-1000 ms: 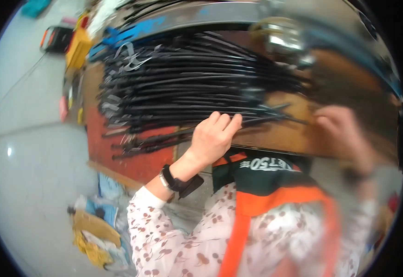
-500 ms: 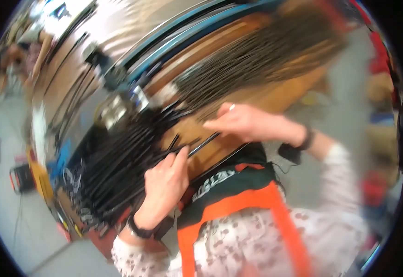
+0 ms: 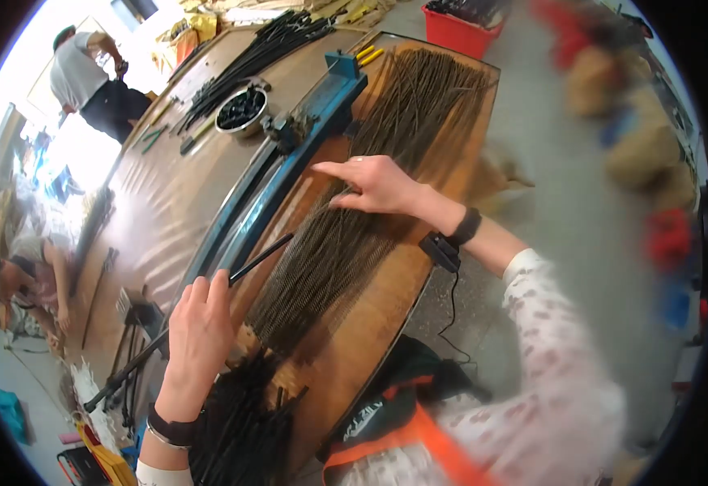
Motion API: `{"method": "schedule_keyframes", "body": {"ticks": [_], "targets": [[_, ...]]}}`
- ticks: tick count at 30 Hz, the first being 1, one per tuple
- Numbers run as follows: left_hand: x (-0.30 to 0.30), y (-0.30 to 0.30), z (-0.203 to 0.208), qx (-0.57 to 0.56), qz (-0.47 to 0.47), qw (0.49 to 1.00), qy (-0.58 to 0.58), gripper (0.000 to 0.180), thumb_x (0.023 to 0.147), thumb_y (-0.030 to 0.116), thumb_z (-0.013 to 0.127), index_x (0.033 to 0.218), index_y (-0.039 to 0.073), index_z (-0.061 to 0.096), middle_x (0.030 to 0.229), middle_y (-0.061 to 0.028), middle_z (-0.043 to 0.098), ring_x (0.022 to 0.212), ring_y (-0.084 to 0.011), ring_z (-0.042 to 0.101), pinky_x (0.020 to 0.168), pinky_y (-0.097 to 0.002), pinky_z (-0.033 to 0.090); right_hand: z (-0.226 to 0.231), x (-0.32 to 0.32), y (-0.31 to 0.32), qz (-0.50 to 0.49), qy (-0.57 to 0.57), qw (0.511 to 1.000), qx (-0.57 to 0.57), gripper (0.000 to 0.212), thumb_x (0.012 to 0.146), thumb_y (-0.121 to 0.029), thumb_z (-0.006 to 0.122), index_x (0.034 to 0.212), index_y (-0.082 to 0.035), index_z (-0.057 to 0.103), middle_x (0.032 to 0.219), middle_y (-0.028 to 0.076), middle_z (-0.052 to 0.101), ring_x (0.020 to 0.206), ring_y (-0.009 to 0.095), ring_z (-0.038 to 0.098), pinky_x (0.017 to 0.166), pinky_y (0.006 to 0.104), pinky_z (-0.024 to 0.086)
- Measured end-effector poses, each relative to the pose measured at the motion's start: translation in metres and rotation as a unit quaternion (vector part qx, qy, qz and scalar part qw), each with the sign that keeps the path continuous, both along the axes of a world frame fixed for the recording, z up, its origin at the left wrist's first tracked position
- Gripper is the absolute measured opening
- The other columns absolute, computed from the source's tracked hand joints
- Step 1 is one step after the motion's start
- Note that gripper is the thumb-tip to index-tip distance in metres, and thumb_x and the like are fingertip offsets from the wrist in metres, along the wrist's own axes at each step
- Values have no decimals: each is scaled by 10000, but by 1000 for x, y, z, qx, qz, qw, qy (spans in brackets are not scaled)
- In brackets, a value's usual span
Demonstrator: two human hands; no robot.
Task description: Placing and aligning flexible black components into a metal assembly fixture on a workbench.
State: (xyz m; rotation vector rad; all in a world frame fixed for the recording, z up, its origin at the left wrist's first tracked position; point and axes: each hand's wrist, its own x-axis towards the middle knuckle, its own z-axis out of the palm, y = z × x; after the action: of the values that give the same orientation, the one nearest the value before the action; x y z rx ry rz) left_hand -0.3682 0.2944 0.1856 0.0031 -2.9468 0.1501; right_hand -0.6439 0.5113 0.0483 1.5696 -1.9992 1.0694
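My left hand (image 3: 200, 328) is closed around a long black rod (image 3: 263, 257), which slants from the lower left up toward the middle beside a long blue metal rail (image 3: 244, 231). My right hand (image 3: 380, 185) hangs over a thick bundle of thin, dark, ridged rods (image 3: 321, 259), its index finger stretched out and the thumb apart. Nothing shows between those fingers, though the others are curled out of sight. Below the bundle, near my left wrist, lies a pile of black rods (image 3: 244, 425).
A metal bowl of small black parts (image 3: 241, 111) stands beyond the blue rail, near more black rods (image 3: 265, 57). At the back is a red bin (image 3: 461, 31). One person (image 3: 98, 81) stands far left; another (image 3: 34, 279) works at the table's left side.
My view has turned toward the table's far end. My right hand has moved away from the black rod, out over the ridged rods. My left hand still holds the rod, now farther left.
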Motion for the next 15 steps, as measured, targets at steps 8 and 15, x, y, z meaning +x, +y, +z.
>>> {"method": "schedule_keyframes", "body": {"ticks": [8, 15], "targets": [[3, -13, -18, 40, 18, 999, 9, 291, 914, 62, 641, 1201, 55, 590, 834, -144, 578, 799, -363, 623, 678, -465, 523, -13, -24, -6, -199, -45, 977, 56, 501, 827, -369, 833, 1235, -108, 702, 959, 115, 735, 737, 232, 695, 646, 342, 563], [7, -17, -22, 28, 1, 1000, -1, 367, 898, 51, 656, 1261, 69, 605, 818, -126, 570, 792, -330, 625, 674, -452, 519, -12, -3, -14, -170, -24, 976, -132, 523, 837, -349, 824, 1268, -92, 678, 828, 86, 668, 733, 223, 664, 647, 387, 534]]}}
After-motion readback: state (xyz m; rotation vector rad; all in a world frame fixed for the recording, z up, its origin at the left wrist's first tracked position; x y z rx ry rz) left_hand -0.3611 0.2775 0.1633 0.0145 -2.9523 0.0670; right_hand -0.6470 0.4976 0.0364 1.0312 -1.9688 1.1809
